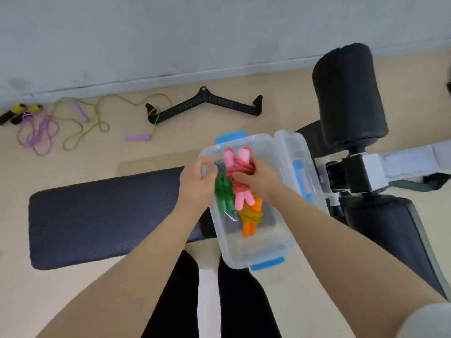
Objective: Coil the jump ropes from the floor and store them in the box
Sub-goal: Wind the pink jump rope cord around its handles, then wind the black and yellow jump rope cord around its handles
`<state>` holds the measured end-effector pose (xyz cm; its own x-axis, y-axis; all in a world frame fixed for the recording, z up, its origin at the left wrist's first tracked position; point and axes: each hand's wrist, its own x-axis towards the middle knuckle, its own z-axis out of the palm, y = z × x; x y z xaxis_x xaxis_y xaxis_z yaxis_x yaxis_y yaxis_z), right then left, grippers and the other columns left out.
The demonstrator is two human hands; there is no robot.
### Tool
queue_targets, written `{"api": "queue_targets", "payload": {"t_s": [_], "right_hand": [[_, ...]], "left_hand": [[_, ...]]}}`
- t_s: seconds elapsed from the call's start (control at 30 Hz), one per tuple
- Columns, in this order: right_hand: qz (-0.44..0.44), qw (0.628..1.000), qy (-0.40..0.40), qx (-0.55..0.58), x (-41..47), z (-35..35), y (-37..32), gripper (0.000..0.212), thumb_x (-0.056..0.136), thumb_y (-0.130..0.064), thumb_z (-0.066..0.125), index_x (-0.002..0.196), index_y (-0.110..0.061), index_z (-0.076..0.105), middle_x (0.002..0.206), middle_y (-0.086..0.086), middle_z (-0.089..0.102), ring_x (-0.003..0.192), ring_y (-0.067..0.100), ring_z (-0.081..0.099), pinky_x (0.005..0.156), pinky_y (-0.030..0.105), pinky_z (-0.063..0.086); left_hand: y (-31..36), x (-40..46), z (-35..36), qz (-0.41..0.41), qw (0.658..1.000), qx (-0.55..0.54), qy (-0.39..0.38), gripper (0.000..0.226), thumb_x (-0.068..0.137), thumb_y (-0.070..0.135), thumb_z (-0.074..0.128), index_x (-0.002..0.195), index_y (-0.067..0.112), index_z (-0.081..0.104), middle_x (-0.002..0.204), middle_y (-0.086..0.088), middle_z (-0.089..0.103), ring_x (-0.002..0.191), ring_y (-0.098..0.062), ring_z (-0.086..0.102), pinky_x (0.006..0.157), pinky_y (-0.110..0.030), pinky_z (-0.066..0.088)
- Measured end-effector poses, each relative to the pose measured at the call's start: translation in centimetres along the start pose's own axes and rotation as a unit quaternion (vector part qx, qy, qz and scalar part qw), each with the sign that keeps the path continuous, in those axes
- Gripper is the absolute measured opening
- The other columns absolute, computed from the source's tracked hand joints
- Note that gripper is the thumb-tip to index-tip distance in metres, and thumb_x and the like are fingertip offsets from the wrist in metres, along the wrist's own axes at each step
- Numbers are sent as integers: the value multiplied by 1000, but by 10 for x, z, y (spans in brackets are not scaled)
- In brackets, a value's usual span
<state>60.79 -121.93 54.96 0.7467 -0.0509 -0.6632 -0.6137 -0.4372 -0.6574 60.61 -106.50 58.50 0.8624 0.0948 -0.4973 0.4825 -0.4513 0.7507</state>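
A coiled pink jump rope (240, 189) is held over the clear box (262, 259) by the right hand (253, 178), fingers curled round its wraps. The box's left rim is pinched by the left hand (196, 182). The bundle is judged light, soft and springy; it is best gripped mid-coil. Two loose ropes (73, 123) lie far left.

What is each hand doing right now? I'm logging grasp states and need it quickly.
Left hand: fingers curled at the box rim; what it grips cannot be told.
Right hand: grips the coiled pink jump rope in the box.
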Motion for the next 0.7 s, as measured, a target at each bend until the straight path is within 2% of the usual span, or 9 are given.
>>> {"api": "queue_targets", "payload": {"t_s": [0.1, 0.17, 0.23, 0.3, 0.37, 0.43, 0.5, 0.6, 0.7], "right_hand": [[24, 1000, -12, 2, 23, 11, 14, 50, 91, -19, 57, 133, -4, 36, 129, 11, 52, 118, 25, 51, 91, 26, 38], [44, 999, 13, 9, 36, 9, 20, 57, 95, -20, 49, 144, -8, 21, 142, 11, 42, 127, 27, 43, 97, 27, 33], [51, 998, 20, -18, 49, 7, 23, 60, 99, -21, 41, 148, -18, 8, 147, 9, 35, 130, 29, 40, 102, 31, 31], [49, 996, 15, -73, 56, 8, 22, 60, 100, -25, 36, 149, -24, 2, 149, 10, 32, 131, 31, 38, 106, 37, 29], [51, 979, 21, -197, 56, 14, 21, 60, 99, -33, 33, 149, -23, 0, 151, 13, 27, 134, 34, 30, 110, 44, 23], [51, 946, 48, -315, 46, 17, 12, 61, 98, -38, 31, 149, -18, 4, 154, 15, 15, 139, 35, 20, 112, 46, 19], [21, 927, 88, -364, 27, 20, -8, 56, 99, -34, 31, 148, -13, 14, 156, 13, 11, 140, 33, 18, 111, 45, 22], [-91, 940, 104, -313, -11, 32, -52, 40, 97, -20, 35, 136, -10, 38, 140, 11, 41, 126, 28, 40, 103, 37, 37], [-153, 943, -2, -297, -49, 62, -109, 27, 96, -15, 37, 114, -8, 56, 109, 12, 61, 100, 28, 58, 82, 31, 43]], "left_hand": [[-28, 7, 10, 12, 1000, -19, 15, 29, 93, 18, 49, 122, 16, 53, 122, -1, 49, 111, -12, 47, 100, -22, 33], [-40, 4, 17, 15, 998, -61, -2, 25, 93, 18, 47, 108, 36, 55, 112, 8, 58, 106, -9, 55, 96, -31, 43], [-45, 0, 19, 24, 997, -75, -16, 30, 95, 18, 47, 104, 46, 54, 109, 17, 62, 106, -5, 57, 92, -31, 46], [-48, -1, 17, 14, 996, -82, -29, 31, 95, 18, 46, 113, 39, 58, 111, 20, 63, 108, -2, 56, 92, -27, 44], [-52, -2, 9, -9, 998, -56, -40, 33, 95, 18, 45, 123, 32, 56, 120, 17, 60, 115, -2, 53, 96, -24, 41], [-53, -7, -4, -50, 998, -19, -41, 39, 97, 19, 44, 135, 24, 47, 136, 10, 50, 126, -8, 45, 102, -23, 32], [-51, -15, -22, -71, 997, -6, -42, 39, 98, 18, 43, 137, 19, 45, 137, 7, 48, 127, -10, 43, 101, -21, 30], [-50, -30, -58, -86, 995, -3, -52, 32, 97, 17, 45, 128, 19, 54, 129, 5, 55, 118, -11, 50, 97, -20, 34], [-53, -49, -105, -86, 994, 11, -65, 26, 96, 16, 46, 119, 20, 59, 122, 2, 61, 111, -15, 55, 96, -23, 38]]}}
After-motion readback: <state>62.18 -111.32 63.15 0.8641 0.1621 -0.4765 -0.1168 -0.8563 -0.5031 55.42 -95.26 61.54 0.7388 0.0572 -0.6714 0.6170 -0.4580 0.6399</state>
